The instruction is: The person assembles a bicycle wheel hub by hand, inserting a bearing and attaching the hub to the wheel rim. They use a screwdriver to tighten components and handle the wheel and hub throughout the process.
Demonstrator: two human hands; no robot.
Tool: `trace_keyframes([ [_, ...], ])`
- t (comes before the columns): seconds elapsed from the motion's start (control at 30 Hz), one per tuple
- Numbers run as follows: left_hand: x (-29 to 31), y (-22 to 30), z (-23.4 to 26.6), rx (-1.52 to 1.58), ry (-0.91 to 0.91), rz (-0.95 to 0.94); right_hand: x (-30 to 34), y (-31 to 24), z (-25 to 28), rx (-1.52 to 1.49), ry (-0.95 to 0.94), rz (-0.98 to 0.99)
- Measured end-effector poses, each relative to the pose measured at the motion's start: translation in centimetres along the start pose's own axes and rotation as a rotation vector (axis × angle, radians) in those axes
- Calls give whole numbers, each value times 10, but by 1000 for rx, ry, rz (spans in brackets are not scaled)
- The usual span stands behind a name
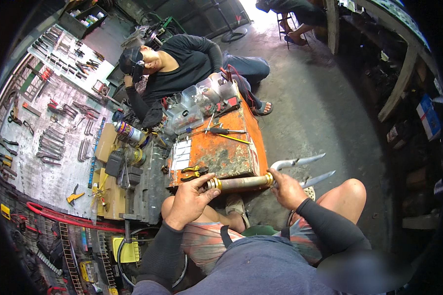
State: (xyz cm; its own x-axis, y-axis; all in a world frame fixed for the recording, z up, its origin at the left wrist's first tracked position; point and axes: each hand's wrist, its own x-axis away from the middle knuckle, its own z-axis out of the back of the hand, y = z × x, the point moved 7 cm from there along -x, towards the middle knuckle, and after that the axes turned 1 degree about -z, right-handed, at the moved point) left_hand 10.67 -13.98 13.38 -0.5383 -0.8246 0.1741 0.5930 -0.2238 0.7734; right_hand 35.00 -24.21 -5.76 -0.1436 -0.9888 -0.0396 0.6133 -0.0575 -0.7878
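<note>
Between my hands lies a worn metal bicycle fork (244, 183), held sideways above my lap. Its brownish steerer section has gold-coloured rings at both ends, and two silver curved blades stick out to the right. My left hand (189, 202) is closed around the left end, thumb and fingers at the gold ring. On the other side, my right hand (286, 190) grips near the crown, beside the right-hand gold ring; part of the fork there is hidden by the fingers. Just behind the tube stands an orange box (221, 155) with a scuffed top. Yellow-and-black pliers (194, 172) rest on it near my left hand.
Clear plastic bins (187, 118) of small parts and a screwdriver (226, 131) sit on the box. Another person (187, 66) reclines behind it. Tool boards (54, 137) with wrenches and pliers line the left. A wooden frame (401, 83) stands at right, beside concrete floor (320, 98).
</note>
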Motion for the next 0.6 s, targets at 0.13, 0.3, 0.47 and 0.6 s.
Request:
trace_keyframes([
  [0.13, -3, 38, 9, -333, -63, -88, 21, -12, -25, -153, 54, -2],
  [0.3, -16, 90, 5, -560, -194, -287, 32, -21, -50, -313, 119, -160],
  [0.47, -21, 111, 2, -607, -243, -394, 29, -22, -51, -323, 279, -171],
  [0.6, -17, 144, -1, -645, -270, -433, 28, -35, -49, -374, 396, -177],
])
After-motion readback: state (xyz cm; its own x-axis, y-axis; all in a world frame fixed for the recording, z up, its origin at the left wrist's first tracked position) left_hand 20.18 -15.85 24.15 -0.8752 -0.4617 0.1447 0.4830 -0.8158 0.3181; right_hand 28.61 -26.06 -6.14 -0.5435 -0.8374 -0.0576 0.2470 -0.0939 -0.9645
